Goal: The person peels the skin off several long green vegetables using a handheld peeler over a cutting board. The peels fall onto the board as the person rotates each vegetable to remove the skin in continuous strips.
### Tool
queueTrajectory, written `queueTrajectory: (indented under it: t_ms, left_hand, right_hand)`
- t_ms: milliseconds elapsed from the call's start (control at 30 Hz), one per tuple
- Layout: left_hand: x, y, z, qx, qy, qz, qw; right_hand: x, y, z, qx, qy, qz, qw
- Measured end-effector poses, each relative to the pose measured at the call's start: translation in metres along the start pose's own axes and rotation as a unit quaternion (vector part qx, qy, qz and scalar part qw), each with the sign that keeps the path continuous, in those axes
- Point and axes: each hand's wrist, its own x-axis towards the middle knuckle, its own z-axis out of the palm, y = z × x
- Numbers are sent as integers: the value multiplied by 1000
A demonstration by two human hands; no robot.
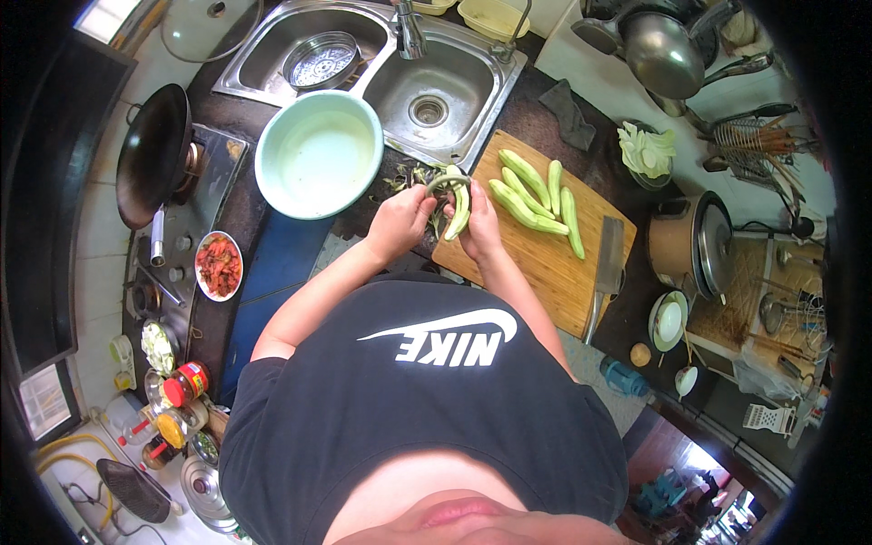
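Note:
My left hand [402, 218] pinches one end of a curved grey-green piece [446, 180]; whether it is a peeler or part of the vegetable, I cannot tell. Around a long, pale green vegetable [460, 214], largely peeled, my right hand [482, 221] is closed, with a dark strip beside its fingers. Dark and green peelings [409, 178] lie on the counter beyond my hands. On the wooden cutting board [477, 252] to the right rest several peeled pale green vegetables [523, 170]. A cleaver [608, 255] lies along the board's right side.
A pale green basin [262, 167] overhangs the counter's front edge at left, beside the double sink [501, 85]. A dark cloth [567, 116] lies behind the board. Farther left are a wok [153, 160] on the stove and a plate of red food [219, 266]; a pot [671, 242] stands right.

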Motion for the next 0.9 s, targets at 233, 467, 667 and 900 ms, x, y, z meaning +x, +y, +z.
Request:
queueTrajectory:
  t_ms: [233,467,667,900]
  left_hand:
    - [-3,14,-7,71,-62,113,989]
    - [8,1,-22,99,-14,128,987]
    - [10,-17,-39,102,23,100,989]
    - [14,-39,-62,77,37,19,996]
  right_hand:
    - [-7,0,20,14,11,18,1000]
    - [-19,9,30,39,6,28,999]
    - [-34,4,56,26,-7,20,999]
    - [-47,7,65,-27,-37,16,999]
